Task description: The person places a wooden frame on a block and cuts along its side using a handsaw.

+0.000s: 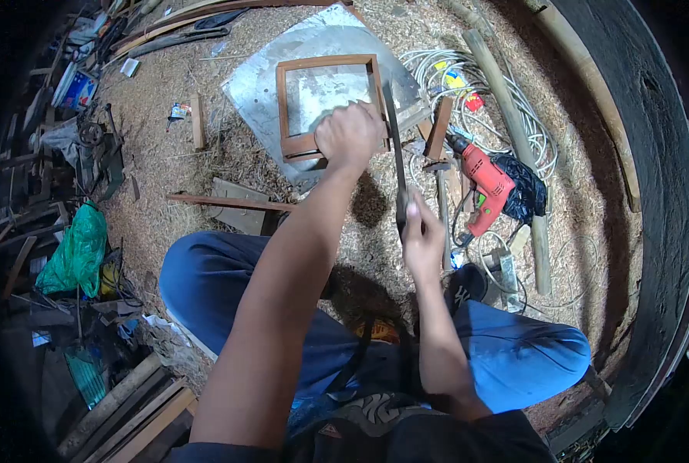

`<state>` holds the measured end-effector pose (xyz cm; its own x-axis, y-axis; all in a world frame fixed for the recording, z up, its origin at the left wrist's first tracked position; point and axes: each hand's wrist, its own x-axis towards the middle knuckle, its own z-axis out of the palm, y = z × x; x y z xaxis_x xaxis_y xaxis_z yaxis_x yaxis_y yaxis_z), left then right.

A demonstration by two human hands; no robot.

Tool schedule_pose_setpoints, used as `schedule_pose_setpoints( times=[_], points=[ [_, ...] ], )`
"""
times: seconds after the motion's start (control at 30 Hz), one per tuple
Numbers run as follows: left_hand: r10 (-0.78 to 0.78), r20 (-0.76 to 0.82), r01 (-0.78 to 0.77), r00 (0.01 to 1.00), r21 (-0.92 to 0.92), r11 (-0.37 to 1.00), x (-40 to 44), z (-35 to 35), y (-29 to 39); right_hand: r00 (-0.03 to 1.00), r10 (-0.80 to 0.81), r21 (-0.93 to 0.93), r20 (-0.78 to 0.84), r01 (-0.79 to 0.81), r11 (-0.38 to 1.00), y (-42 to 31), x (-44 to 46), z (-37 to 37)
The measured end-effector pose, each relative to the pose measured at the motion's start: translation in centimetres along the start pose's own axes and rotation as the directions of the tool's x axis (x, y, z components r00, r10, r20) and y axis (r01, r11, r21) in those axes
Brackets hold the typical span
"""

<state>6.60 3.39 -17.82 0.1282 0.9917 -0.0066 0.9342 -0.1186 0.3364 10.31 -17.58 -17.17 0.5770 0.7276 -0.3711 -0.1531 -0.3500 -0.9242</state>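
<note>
My left hand (350, 135) is closed over the lower right corner of a brown rectangular wooden frame (284, 100). The frame lies on a tilted, worn metal sheet (255, 85). Close beside the frame's right side runs a long, dark, narrow blade (397, 154), seen nearly edge-on, so I cannot tell its exact kind. My right hand (424, 239) grips the near end of this blade, thumb pointing up along it. Whether the blade touches the wood is hard to tell. Just right of it stands a short wood block (438, 129).
A red power drill (487, 181) lies at right beside a black plastic bag (523, 185), coiled white cable (541, 135) and a wooden pole (506, 108). A wood strip (228, 202) lies before my knee. Wood shavings cover the ground; a green bag (78, 251) and scrap sit at left.
</note>
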Motion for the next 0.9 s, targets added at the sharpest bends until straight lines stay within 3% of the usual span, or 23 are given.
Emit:
schedule_pose_setpoints(
  times=[0.17, 0.23, 0.33, 0.43, 0.5, 0.57, 0.63, 0.7, 0.73, 0.77, 0.83, 0.9],
  points=[
    [-0.016, 0.005, 0.016, 1.0, 0.013, 1.0, 0.2, 0.2, 0.0, 0.996, -0.065, -0.033, -0.056, 0.063, 0.997, 3.1, -2.7, -1.3],
    [-0.03, -0.004, 0.03, 1.0, 0.011, 0.999, 0.7, -0.1, 0.2, 0.998, 0.059, -0.001, -0.032, -0.059, 0.998, 5.1, -5.1, -2.2],
    [0.016, 0.024, -0.016, 1.0, 0.002, 1.0, 0.0, -0.3, 0.1, 0.999, 0.04, -0.065, -0.033, -0.042, 0.997, 2.1, -1.9, -1.4],
    [-0.016, 0.046, 0.015, 0.999, 0.035, 0.999, 0.1, -0.6, 0.2, 0.997, -0.069, -0.038, -0.044, 0.067, 0.997, 1.5, 0.5, 0.2],
    [-0.021, 0.045, 0.02, 0.999, 0.038, 0.999, -0.1, -0.4, 0.2, 0.99, -0.124, -0.118, -0.059, 0.117, 0.986, 2.0, -1.5, -0.6],
    [-0.027, 0.014, 0.026, 1.0, 0.036, 0.999, 0.4, -0.6, 0.5, 0.999, 0.003, -0.064, -0.032, -0.005, 0.998, 3.8, -4.5, -1.7],
    [-0.009, 0.057, 0.006, 0.998, 0.06, 0.998, 0.0, -0.5, 0.3, 0.992, -0.117, -0.099, -0.034, 0.114, 0.989, 3.7, -4.3, -1.8],
    [0.01, 0.066, -0.014, 0.998, 0.06, 0.998, 0.0, -0.7, 0.2, 0.999, 0.032, -0.06, -0.028, -0.034, 0.998, 2.0, -1.6, -0.7],
    [0.004, 0.044, -0.006, 0.999, 0.043, 0.999, 0.2, -0.6, 0.2, 0.984, -0.178, -0.123, -0.02, 0.174, 0.977, 1.1, 0.2, -0.1],
    [-0.005, 0.023, 0.004, 1.0, 0.028, 1.0, 0.2, -0.5, 0.1, 0.984, -0.177, -0.124, -0.017, 0.174, 0.977, 1.3, 0.0, -0.2],
    [-0.005, 0.046, 0.004, 0.999, 0.033, 0.999, 0.0, -0.6, 0.1, 0.999, -0.015, -0.046, -0.035, 0.013, 0.999, 1.4, -0.3, -0.3],
    [-0.017, 0.071, 0.014, 0.997, 0.043, 0.999, 0.3, -0.6, 0.2, 0.996, -0.076, -0.127, -0.049, 0.069, 0.989, 3.1, -3.3, -1.6]
  ],
)
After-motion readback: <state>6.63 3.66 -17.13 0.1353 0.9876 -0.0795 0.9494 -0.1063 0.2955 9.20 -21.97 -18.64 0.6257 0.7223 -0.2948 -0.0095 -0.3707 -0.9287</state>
